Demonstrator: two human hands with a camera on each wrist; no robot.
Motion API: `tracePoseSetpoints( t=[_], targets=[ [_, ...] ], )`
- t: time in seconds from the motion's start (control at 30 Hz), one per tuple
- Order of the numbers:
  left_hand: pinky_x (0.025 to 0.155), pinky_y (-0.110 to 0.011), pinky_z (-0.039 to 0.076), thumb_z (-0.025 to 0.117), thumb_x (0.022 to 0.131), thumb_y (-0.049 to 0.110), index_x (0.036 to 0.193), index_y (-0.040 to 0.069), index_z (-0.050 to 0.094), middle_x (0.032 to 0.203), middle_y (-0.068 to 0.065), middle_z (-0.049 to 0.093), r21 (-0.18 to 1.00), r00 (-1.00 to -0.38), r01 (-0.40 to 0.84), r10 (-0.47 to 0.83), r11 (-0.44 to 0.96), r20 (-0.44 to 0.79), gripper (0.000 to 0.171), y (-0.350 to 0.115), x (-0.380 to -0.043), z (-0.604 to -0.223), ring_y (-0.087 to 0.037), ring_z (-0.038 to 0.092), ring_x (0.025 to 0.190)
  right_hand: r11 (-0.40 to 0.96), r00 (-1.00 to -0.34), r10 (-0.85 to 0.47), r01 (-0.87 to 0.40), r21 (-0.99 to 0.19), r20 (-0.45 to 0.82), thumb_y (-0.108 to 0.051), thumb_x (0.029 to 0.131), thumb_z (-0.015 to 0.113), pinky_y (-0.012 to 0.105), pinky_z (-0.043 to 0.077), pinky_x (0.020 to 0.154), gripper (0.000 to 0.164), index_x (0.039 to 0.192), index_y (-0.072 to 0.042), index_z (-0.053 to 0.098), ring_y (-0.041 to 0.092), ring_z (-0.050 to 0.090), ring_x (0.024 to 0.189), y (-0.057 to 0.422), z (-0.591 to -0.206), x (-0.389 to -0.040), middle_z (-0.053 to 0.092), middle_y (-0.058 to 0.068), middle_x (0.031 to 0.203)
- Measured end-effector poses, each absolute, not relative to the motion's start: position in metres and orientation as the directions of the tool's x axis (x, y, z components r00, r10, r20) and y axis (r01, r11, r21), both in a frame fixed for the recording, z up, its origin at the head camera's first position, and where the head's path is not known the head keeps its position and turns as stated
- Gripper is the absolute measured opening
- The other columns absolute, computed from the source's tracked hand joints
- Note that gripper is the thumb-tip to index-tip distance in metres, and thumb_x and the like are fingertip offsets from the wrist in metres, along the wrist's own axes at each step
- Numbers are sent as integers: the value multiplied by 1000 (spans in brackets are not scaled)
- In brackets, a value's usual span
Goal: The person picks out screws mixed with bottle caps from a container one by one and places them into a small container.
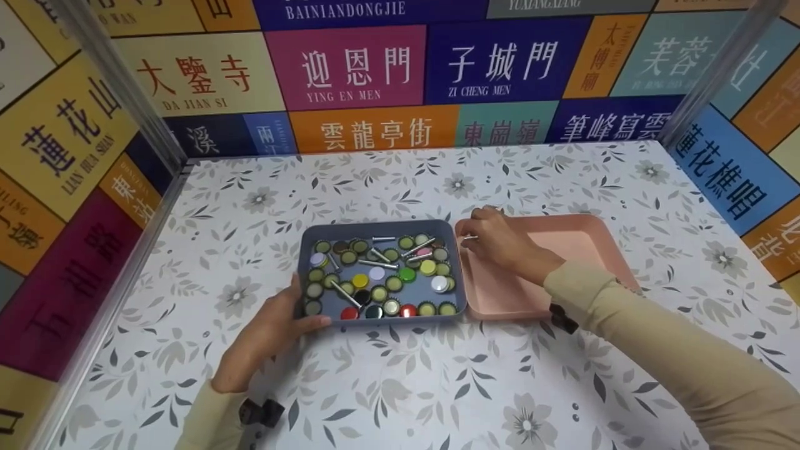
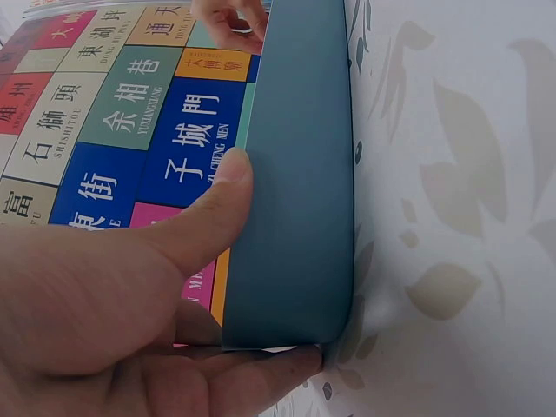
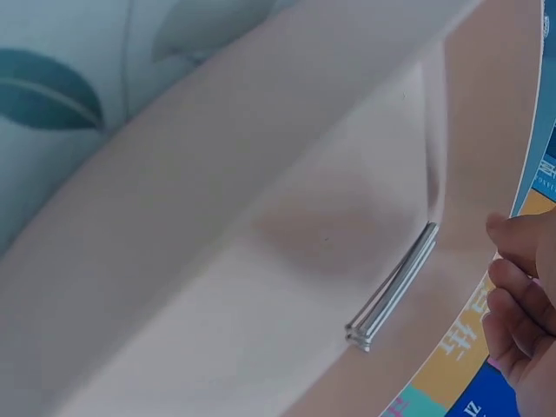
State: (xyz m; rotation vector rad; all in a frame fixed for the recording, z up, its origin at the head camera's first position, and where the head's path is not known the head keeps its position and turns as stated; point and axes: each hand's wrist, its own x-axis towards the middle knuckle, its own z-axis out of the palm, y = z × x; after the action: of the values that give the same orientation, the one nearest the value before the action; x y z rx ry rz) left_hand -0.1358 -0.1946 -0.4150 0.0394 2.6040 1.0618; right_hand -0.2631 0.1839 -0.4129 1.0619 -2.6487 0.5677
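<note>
A blue-grey tray (image 1: 400,319) holds many bottle caps in several colours, such as a green cap (image 1: 407,274), with several silver nails, one of them a long nail (image 1: 346,294), scattered over them. My left hand (image 1: 269,328) grips its near left corner, thumb along the front wall and fingers at the side. Touching its right side is a pink tray (image 1: 572,247). Above that tray's left part, my right hand (image 1: 503,244) pinches a small silver nail (image 1: 469,237) between its fingertips. In the right wrist view, a few nails (image 3: 391,291) lie together on the pink tray's floor, against its wall.
A white tablecloth (image 1: 237,206) with grey leaves and flowers covers the table. Colourful panels (image 1: 350,69) with printed characters stand behind it and at both sides. Clear edge strips (image 1: 119,294) run along the table's left side.
</note>
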Motion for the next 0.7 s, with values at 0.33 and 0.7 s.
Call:
tracePoseSetpoints(
  t=[0.33,0.7],
  targets=[
    [122,-54,28,72,92,31,155,-11,0,156,-34,33,681,-946,-98,145,726,-291,104,-194,-137,-415,-44,37,144,626,-644,-638,-753,-201,422,3,81,74,44,50,71,4,85,3,74,33,56,78,176,-410,-264,64,16,80],
    [123,-53,26,72,92,30,155,-12,1,157,-33,31,683,-949,-81,153,726,-276,104,-195,-137,-415,-43,32,147,576,-555,-659,-806,-135,507,7,75,72,44,47,65,6,78,2,73,34,54,72,165,-414,-266,63,16,74]
  ],
)
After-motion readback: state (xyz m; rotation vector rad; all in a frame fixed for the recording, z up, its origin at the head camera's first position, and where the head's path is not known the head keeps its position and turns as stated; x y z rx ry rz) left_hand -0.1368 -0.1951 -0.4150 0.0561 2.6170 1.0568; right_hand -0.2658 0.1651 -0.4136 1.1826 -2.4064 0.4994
